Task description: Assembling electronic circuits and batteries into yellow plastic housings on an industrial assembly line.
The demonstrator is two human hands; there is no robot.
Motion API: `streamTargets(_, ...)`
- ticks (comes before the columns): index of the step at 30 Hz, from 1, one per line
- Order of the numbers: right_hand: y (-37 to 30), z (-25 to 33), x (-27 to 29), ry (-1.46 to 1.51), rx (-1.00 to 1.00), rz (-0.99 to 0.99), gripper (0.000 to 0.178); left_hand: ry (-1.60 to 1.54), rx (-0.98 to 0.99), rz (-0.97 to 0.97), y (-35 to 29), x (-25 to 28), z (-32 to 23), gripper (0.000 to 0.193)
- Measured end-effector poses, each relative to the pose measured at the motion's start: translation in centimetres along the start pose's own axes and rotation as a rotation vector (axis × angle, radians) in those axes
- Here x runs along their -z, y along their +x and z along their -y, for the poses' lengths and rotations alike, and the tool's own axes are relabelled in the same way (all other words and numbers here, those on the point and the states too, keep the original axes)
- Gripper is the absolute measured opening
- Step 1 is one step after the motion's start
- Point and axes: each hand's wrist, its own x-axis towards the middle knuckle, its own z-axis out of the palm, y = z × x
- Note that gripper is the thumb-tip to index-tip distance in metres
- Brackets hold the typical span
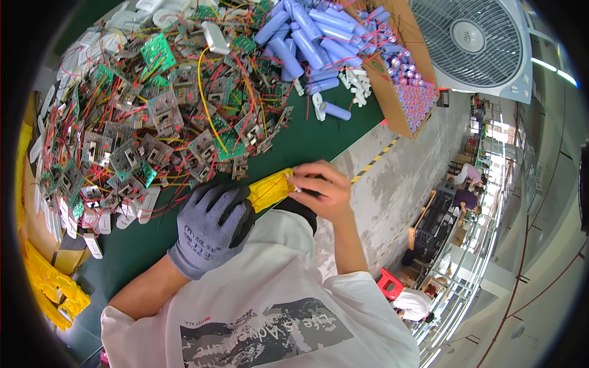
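At the table's front edge, close to my shirt, my left hand [211, 226] in a grey-blue knit glove with dark fingers is closed on a yellow plastic casing [269, 191]. A thin red wire seems to run along the casing. My bare right hand [325, 191] pinches the casing's right end, where a small white bit shows between the fingertips; its kind I cannot make out. Just beyond my left hand lies a big heap of circuit boards [165, 113] with red and yellow wires and white plastic parts.
Blue cylindrical cells [307, 37] lie piled at the back, beside small white plastic pieces [356, 84]. A cardboard box [399, 113] of cells stands at the table's right edge, near a large fan [469, 40]. More yellow casings [55, 285] lie far left. Other people sit off to the right.
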Motion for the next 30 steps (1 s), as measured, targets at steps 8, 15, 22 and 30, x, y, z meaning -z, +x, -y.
streamTargets(8, -0.8, 0.8, -1.0, -0.274, 0.187, -0.102, 0.028, -0.004, 0.012, 0.017, -0.2, -0.1, -0.1, 0.034)
streamTargets(15, -0.3, 1.8, 0.1, -0.387, 0.159, 0.050, 0.026, -0.008, 0.010, 0.002, 0.0, 0.0, 0.0, 0.033)
streamTargets(22, -0.7, 1.9, -0.3, -0.419, 0.154, 0.041, 0.025, -0.017, 0.021, -0.030, -0.3, -0.1, 0.0, 0.033)
streamTargets(30, 1.1, -0.8, 1.1, -0.210, 0.286, 0.164, 0.026, -0.018, 0.029, -0.062, -0.4, -0.3, -0.2, 0.032)
